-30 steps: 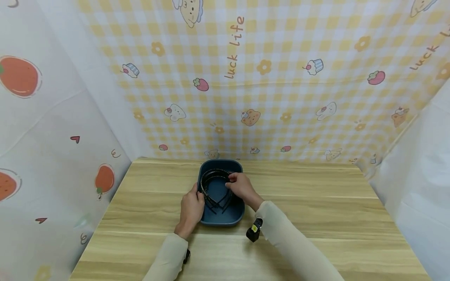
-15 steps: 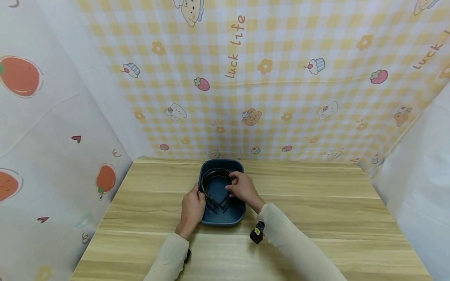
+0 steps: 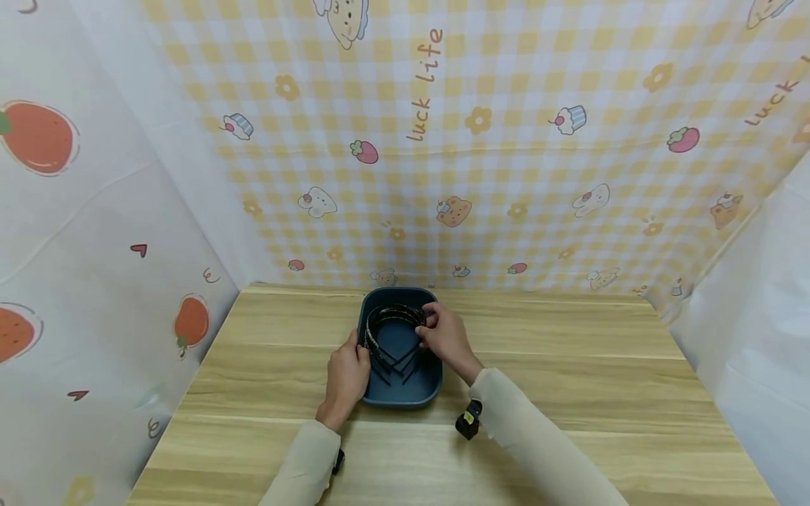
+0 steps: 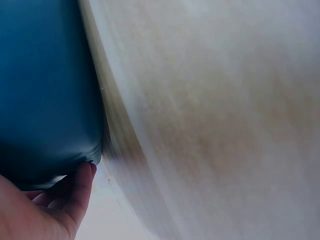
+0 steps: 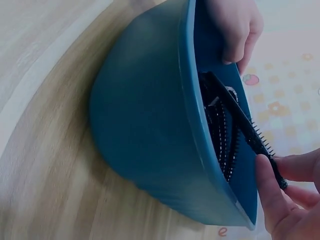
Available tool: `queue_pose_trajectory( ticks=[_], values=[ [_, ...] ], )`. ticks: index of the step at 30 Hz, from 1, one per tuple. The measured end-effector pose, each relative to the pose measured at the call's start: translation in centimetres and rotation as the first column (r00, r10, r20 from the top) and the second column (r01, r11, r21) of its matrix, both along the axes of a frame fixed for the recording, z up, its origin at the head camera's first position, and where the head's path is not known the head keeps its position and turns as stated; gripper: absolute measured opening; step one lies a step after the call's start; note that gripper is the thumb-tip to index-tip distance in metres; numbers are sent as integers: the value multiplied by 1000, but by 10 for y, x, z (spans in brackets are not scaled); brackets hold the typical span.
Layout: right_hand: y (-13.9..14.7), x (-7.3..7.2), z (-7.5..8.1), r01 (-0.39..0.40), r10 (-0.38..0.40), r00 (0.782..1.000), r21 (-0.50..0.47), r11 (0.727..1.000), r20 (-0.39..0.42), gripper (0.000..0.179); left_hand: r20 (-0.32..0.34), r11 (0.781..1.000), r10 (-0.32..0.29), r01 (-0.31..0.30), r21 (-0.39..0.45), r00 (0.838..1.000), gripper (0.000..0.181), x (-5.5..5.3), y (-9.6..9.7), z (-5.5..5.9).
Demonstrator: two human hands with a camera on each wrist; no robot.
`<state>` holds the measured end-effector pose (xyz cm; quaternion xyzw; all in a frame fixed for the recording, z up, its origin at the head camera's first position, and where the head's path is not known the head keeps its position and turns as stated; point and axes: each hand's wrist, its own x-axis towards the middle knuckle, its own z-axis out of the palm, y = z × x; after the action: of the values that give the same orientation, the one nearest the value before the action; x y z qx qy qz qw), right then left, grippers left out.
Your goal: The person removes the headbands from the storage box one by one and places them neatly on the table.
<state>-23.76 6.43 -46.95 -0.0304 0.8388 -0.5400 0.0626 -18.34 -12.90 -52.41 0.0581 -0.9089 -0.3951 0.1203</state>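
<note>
Dark blue, the bin (image 3: 400, 403) sits on the table (image 3: 569, 365), its left rim gripped by the person's left hand (image 3: 346, 369). The right hand (image 3: 445, 339) pinches a black toothed band (image 5: 241, 119), mostly inside the bin, close against other bands (image 5: 222, 142) whose arcs overlap there. Snagging looks the likeliest trouble to me: the toothed side could catch a neighbour, and a quick pull would drag both. Such a narrow pinch might also let the band spring away. Should the left hand loosen, a tug could skid the bin.
</note>
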Motion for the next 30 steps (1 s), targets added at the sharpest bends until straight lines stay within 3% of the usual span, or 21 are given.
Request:
queue_pose_trajectory(
  ticks=[7,15,30],
  values=[
    [7,-6,-2,29,-29,999,2,1000,-39,48,-8,1000,13,-13,-5,1000,47,0,-1,-1],
    [16,-9,-7,81,-82,996,-30,996,-18,49,-8,1000,9,-9,-14,1000,46,0,2,-4],
    [37,-25,-10,60,-56,997,-78,995,52,43,-36,999,22,-23,-26,999,45,-2,0,-4]
  ],
)
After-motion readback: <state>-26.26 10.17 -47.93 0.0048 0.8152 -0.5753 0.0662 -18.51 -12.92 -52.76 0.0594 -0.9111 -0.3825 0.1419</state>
